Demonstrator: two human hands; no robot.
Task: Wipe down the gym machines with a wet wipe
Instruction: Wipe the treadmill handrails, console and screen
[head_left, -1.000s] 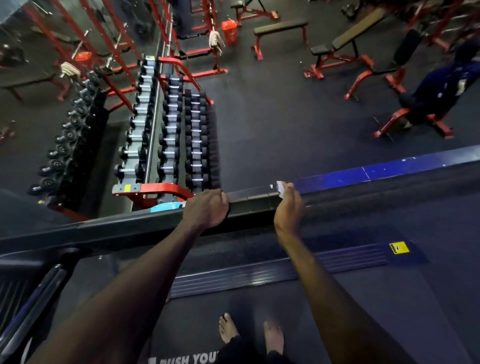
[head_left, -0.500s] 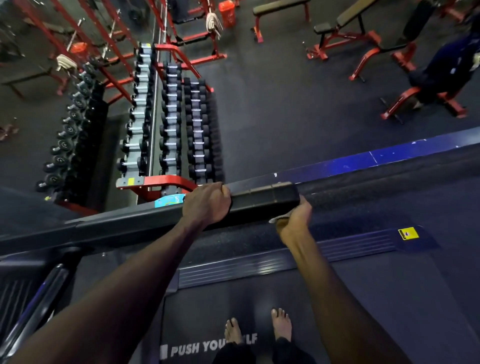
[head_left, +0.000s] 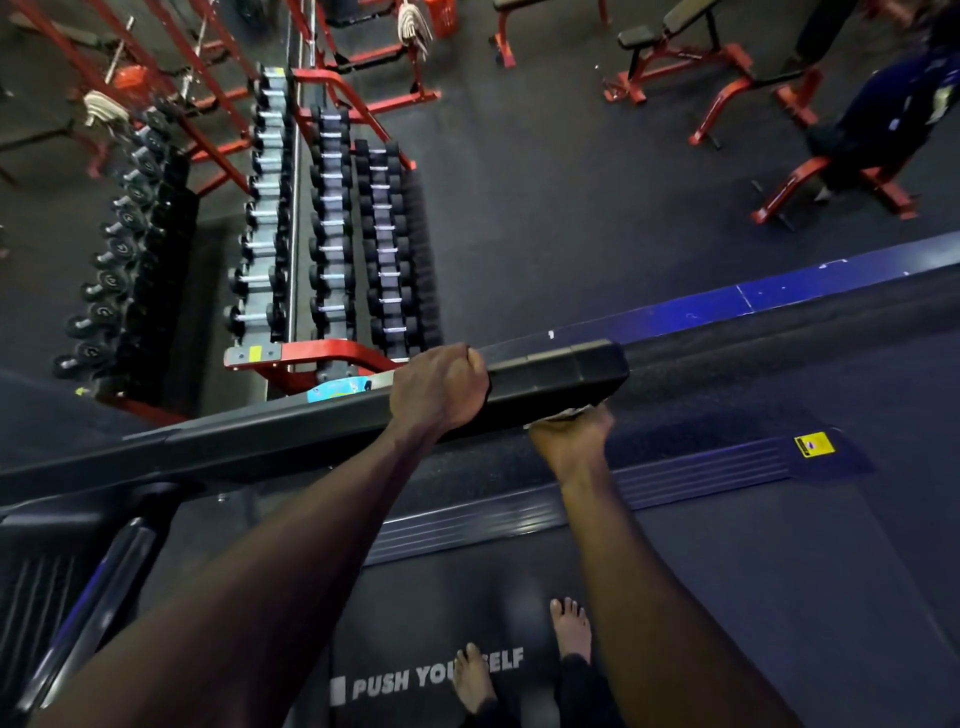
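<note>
Left hand (head_left: 441, 387) curled tight over the treadmill handrail (head_left: 550, 371) for bracing, right hand (head_left: 569, 434) pressing the wet wipe (head_left: 563, 414) up under the rail's end, its fingers hidden so can't tell their spread; best bet: keep pressure flat, sweep around the end cap.

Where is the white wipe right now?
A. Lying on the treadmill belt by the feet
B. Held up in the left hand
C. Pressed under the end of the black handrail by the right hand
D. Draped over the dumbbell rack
C: the wipe shows as a white edge between the right hand and the underside of the handrail, while the left hand grips the rail bare.
</note>
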